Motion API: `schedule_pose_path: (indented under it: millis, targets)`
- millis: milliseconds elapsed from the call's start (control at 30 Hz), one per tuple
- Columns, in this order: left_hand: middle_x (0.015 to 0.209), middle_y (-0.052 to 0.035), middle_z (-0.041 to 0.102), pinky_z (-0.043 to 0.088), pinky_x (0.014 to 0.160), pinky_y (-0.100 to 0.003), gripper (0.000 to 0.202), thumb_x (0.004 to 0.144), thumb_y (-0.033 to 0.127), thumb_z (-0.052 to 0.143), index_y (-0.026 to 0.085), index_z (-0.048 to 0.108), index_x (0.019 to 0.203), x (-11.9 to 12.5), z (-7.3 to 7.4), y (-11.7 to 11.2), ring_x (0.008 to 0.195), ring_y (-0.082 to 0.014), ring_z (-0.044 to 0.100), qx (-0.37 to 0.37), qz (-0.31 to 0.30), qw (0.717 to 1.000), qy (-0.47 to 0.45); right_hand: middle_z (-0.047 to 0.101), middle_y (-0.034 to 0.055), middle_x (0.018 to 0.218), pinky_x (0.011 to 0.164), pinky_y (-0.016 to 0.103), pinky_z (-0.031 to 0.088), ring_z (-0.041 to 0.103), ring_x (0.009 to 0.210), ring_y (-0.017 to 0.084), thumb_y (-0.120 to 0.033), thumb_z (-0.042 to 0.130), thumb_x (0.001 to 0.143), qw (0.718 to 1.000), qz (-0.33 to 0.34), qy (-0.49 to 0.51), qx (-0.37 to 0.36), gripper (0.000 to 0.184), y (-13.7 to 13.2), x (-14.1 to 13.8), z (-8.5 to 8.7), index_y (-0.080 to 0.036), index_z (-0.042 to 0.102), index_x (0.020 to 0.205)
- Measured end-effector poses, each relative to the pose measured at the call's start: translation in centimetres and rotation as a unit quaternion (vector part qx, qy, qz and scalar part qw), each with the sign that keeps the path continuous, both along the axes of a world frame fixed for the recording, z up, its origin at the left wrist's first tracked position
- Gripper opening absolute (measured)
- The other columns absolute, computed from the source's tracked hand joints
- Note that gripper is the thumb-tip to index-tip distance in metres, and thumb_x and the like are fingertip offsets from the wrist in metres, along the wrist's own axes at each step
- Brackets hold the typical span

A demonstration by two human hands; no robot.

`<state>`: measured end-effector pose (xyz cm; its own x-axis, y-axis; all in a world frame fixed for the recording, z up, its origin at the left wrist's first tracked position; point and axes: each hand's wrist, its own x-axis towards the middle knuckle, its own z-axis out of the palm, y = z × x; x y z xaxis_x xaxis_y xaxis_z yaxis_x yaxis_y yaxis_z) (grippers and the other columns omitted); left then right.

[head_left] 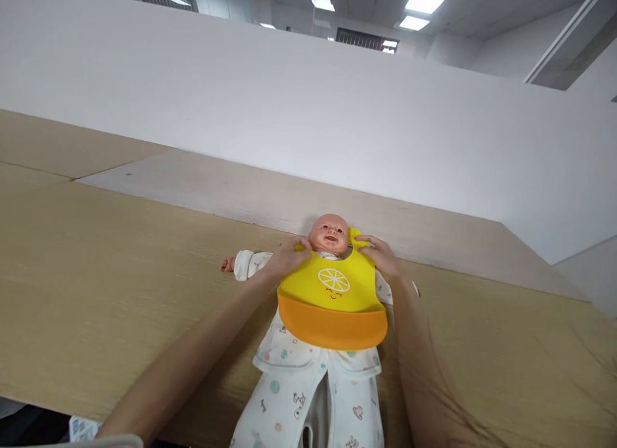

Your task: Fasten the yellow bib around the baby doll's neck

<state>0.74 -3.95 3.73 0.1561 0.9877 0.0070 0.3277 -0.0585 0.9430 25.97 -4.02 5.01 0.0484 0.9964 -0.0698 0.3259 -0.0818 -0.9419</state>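
Note:
A baby doll [328,233] lies on its back on the wooden table, dressed in white patterned pajamas [294,396]. Over its chest is a yellow bib [308,282] with a white lemon-slice print and an orange catch pocket [332,327] along the bottom. At the bib's upper left edge, beside the doll's neck, my left hand [289,258] pinches the neck strap. My right hand [380,255] grips the bib's strap on the other side, where a yellow end stands up next to the doll's head. The strap behind the neck is hidden.
The wooden table [144,268] spreads to both sides. A pale board strip [231,184] runs along its back, before a white partition wall [289,107]. Dark items and a printed label [83,429] show below the front edge at lower left.

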Motion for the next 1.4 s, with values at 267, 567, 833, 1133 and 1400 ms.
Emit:
schedule_pose_path:
  millis: [267, 567, 833, 1133, 1400]
  targets:
    - [0.081, -0.0013, 0.067, 0.042, 0.065, -0.026, 0.016, 0.067, 0.029, 0.056, 0.018, 0.065, 0.075, -0.3, -1.6, 1.9, 0.075, -0.0173, 0.059, 0.063, 0.057, 0.993, 0.079, 0.053, -0.0015, 0.060, 0.048, 0.022, 0.029, 0.044, 0.051, 0.008, -0.032, 0.062, 0.058, 0.996, 0.005, -0.071, -0.046, 0.022, 0.8, 0.1, -1.5, -0.015, 0.059, 0.071]
    - [0.084, -0.0024, 0.067, 0.044, 0.069, -0.028, 0.018, 0.068, 0.029, 0.055, 0.018, 0.065, 0.078, -0.9, 0.3, 2.2, 0.078, -0.0188, 0.059, 0.084, 0.080, 0.992, 0.050, 0.054, -0.0006, 0.063, 0.052, 0.021, 0.031, 0.044, 0.056, 0.009, -0.034, 0.062, 0.061, 0.998, -0.003, -0.065, 0.002, 0.025, 0.6, -0.4, -0.5, -0.015, 0.061, 0.076]
    - [0.101, -0.0030, 0.065, 0.043, 0.085, -0.033, 0.024, 0.067, 0.022, 0.055, 0.023, 0.060, 0.090, -0.9, -1.9, 3.0, 0.099, -0.0226, 0.056, 0.093, 0.054, 0.990, 0.093, 0.060, 0.0011, 0.072, 0.055, 0.023, 0.035, 0.049, 0.061, 0.011, -0.033, 0.060, 0.059, 0.999, -0.011, -0.048, -0.003, 0.030, 1.6, -0.1, -2.1, -0.015, 0.063, 0.082]
    - [0.064, 0.0008, 0.051, 0.039, 0.067, -0.029, 0.005, 0.066, 0.020, 0.047, 0.020, 0.047, 0.062, 0.0, -2.2, 2.4, 0.070, -0.0169, 0.052, 0.064, 0.013, 0.997, 0.046, 0.054, -0.0013, 0.057, 0.043, 0.022, 0.026, 0.043, 0.048, 0.009, -0.023, 0.054, 0.055, 0.995, 0.020, 0.028, -0.089, 0.012, 0.9, -0.5, -3.1, -0.017, 0.061, 0.062]
    - [0.059, 0.0034, 0.045, 0.033, 0.057, -0.025, 0.007, 0.066, 0.022, 0.046, 0.019, 0.045, 0.060, -0.1, -2.9, 2.9, 0.059, -0.0129, 0.043, 0.063, 0.011, 0.997, 0.031, 0.064, 0.0033, 0.071, 0.056, 0.025, 0.044, 0.057, 0.061, 0.014, -0.035, 0.066, 0.060, 0.985, -0.027, 0.156, -0.066, 0.025, 1.4, -0.4, -4.4, -0.017, 0.064, 0.076]
